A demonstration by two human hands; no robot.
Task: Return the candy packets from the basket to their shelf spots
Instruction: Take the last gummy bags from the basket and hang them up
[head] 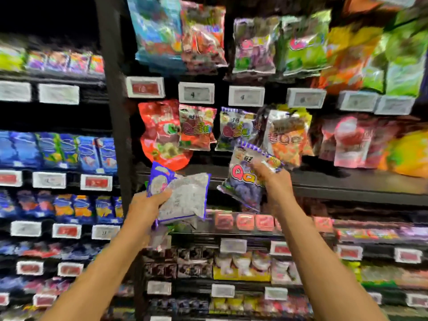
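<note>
Two crinkly foil packets: left hand (144,206) grip clutches silver-purple packets (185,198); right hand (272,179) grip pinches grape packet (245,181).

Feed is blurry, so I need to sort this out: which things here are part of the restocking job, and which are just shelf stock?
In the job:
- purple grape candy packet, gripped by right hand
- purple-edged packets, held by left hand
- hanging purple packet, likely the matching spot

Just there:
- red packet
- price tags
- blue packs
</note>
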